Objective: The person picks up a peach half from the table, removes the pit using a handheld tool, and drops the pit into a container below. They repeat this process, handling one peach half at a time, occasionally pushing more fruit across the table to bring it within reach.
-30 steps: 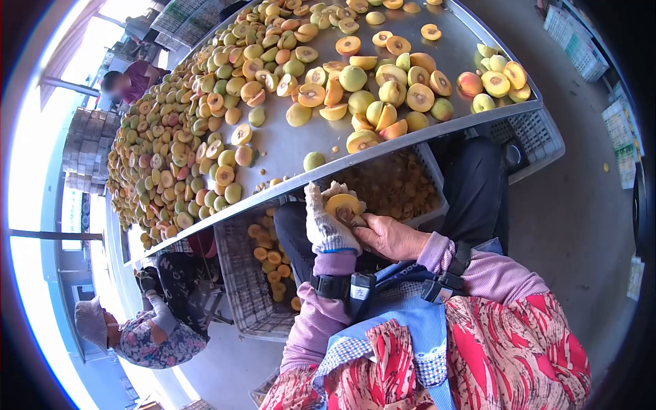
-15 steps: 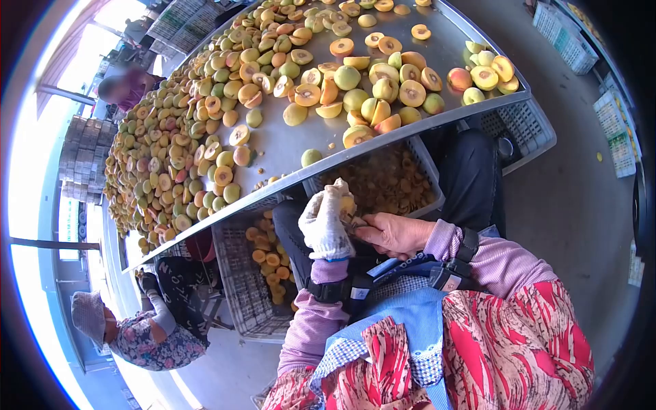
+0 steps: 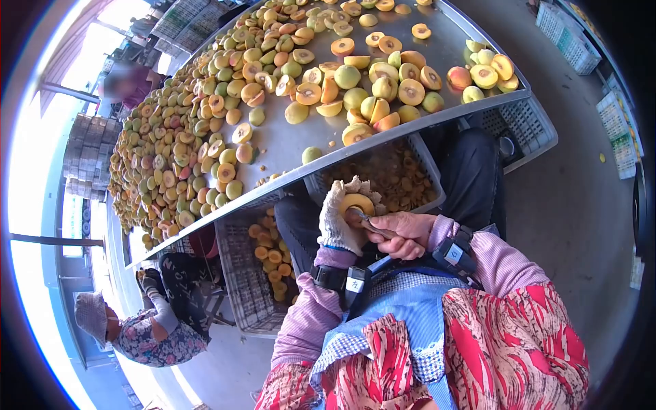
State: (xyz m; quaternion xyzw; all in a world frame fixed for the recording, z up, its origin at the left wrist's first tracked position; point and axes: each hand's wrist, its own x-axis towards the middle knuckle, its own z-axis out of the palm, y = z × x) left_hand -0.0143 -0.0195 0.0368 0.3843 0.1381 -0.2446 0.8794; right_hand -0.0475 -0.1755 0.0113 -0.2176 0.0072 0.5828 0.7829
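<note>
My left hand (image 3: 336,222), in a white knit glove, cups a halved yellow peach (image 3: 358,200) with its cut face up. In my bare right hand (image 3: 404,232) is a metal pitting spoon (image 3: 377,228), its tip at the middle of that cut face. Whether the stone is still in the peach half is hard to make out. Below and beyond my hands, a crate (image 3: 437,179) holds many brownish pieces, perhaps stones and scraps. To the left, a grey crate (image 3: 236,277) contains hollowed peach halves (image 3: 275,258).
A metal table (image 3: 273,140) with a raised rim stretches ahead, heaped with halved peaches (image 3: 198,123). Another crate (image 3: 526,130) sits under its right corner. A seated person in a hat (image 3: 150,328) works at the left; another person (image 3: 137,85) is across the table.
My left hand has turned so the peach's cut face shows, and its fingers have spread around it. My right hand has shifted slightly right, revealing the spoon.
</note>
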